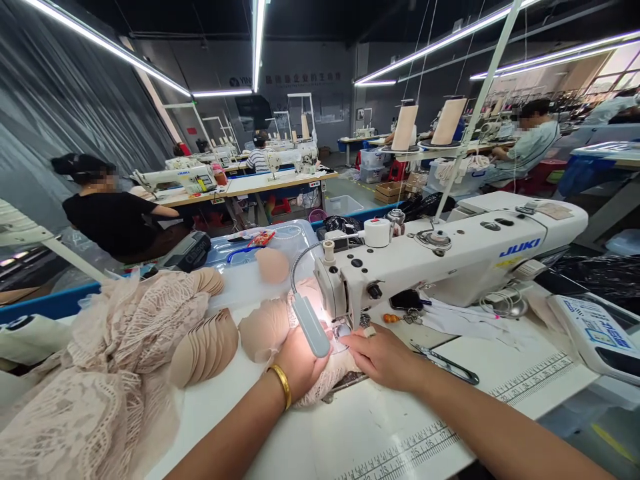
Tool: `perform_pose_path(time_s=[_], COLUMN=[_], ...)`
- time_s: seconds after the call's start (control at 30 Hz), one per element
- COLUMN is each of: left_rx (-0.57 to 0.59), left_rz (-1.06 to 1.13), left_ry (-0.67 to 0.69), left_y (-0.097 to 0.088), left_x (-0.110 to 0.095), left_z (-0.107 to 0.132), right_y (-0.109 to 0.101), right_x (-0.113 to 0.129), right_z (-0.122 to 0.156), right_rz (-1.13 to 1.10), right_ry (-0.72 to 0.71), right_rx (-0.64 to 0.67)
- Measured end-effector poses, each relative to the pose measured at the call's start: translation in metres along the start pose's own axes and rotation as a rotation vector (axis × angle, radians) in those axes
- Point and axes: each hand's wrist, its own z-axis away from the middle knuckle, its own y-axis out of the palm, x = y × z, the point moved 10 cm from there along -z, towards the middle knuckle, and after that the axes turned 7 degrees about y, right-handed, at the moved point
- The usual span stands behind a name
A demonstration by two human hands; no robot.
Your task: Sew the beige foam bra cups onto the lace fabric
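My left hand (299, 363), with a gold bangle on the wrist, presses down on a beige lace bra piece (330, 373) under the needle of a white JUKI sewing machine (450, 257). The machine's lamp (311, 325) partly covers this hand. My right hand (383, 357) lies on the same lace just right of the needle, fingers curled and pressing the fabric. A padded bra cup (263, 328) of the piece sticks out to the left of my left hand.
A stack of beige bra cups (203, 348) and a heap of pink lace (100, 373) lie at the left. Thread snips (445, 363) rest right of my hand. A control panel (595, 330) sits far right. Other people sew at tables behind.
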Motion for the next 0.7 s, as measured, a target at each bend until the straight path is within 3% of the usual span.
perform_pose_path(time_s=[0.17,0.3,0.37,0.47,0.53,0.6,0.63,0.67,0.7], left_rx=[-0.016,-0.044,-0.064,-0.078,-0.067,0.035,0.103,0.087,-0.018], left_rz=[-0.033,-0.006,0.004,0.115,0.427,0.968,1.306,1.556,1.730], left_ry=[-0.024,-0.045,-0.062,-0.083,-0.172,-0.355,-0.518,-0.700,-0.867], left_y=[-0.001,-0.016,-0.031,-0.050,-0.046,-0.014,0.009,0.027,0.037], left_x=[-0.001,0.001,-0.004,-0.034,-0.061,-0.091,-0.108,-0.119,-0.122], left_z=[-0.004,-0.004,0.005,0.033,0.061,0.092,0.108,0.123,0.134], right_y=[0.003,0.000,0.002,0.023,0.039,0.044,0.044,0.043,0.041], right_x=[-0.005,-0.003,-0.002,0.003,0.016,0.033,0.041,0.051,0.061], right_z=[0.001,0.005,0.005,0.007,0.009,0.011,0.013,0.017,0.023], right_rz=[-0.058,-0.180,-0.340,-0.845,-1.167,-1.340,-1.387,-1.429,-1.470], right_ry=[0.020,0.037,0.122,0.353,0.495,0.567,0.584,0.589,0.586], right_rx=[-0.006,-0.020,0.005,0.169,0.250,0.233,0.207,0.183,0.161])
